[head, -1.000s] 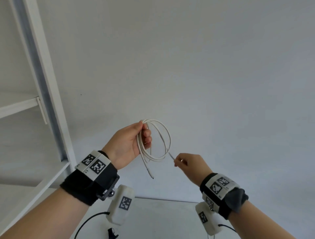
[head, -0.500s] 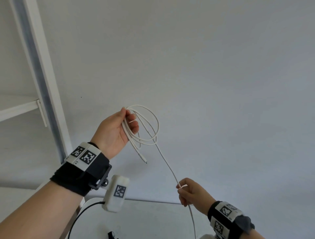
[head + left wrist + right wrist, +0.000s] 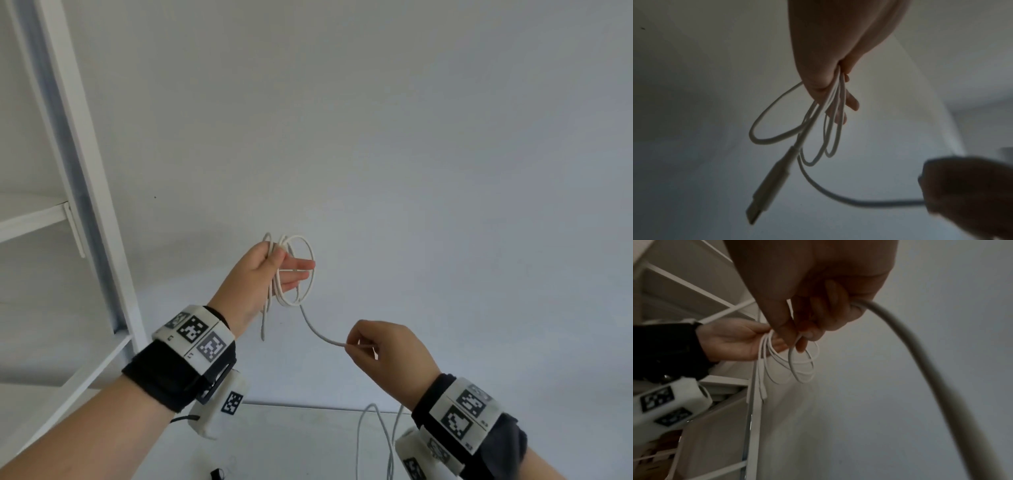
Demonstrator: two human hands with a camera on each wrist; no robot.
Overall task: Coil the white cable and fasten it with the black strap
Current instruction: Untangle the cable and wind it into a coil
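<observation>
The white cable is gathered in loops under the thumb of the left hand, whose fingers are stretched through the coil, kept open for another turn. The free run is pinched by the curled right hand, fed upward, slack trailing below.

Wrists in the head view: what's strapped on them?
Bare forearms, no sleeves. Each wrist wears a black fabric band topped by a white plate of square black-and-white markers. A white camera pod with its own marker hangs beneath; a black lead leaves the left one.
</observation>
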